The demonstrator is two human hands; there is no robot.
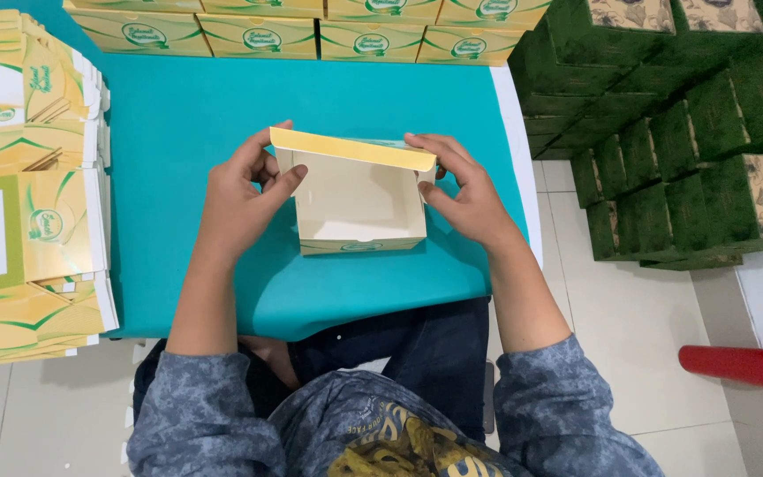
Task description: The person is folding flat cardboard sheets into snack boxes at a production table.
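I see first the turquoise table (205,124), it fills the middle of my view and its right edge runs beside the white tiled floor (655,353). On the right there is a big stack of dark green boxes (664,132) with beige patterned faces, standing on the floor close to the table. At the left edge lies a pile of flat yellow cartons (33,185) with green curved lines and oval labels; along the far edge a row of yellow boxes (302,31) of the same kind. Between them the table surface is open — enough room around my hands. In the centre stands a small open carton (355,199), cream inside, yellow lid flap at the far side. My left hand (240,199) grips its left wall, my right hand (465,194) its right wall — both closed on it. A red bottle (744,367) lies on the floor, far right
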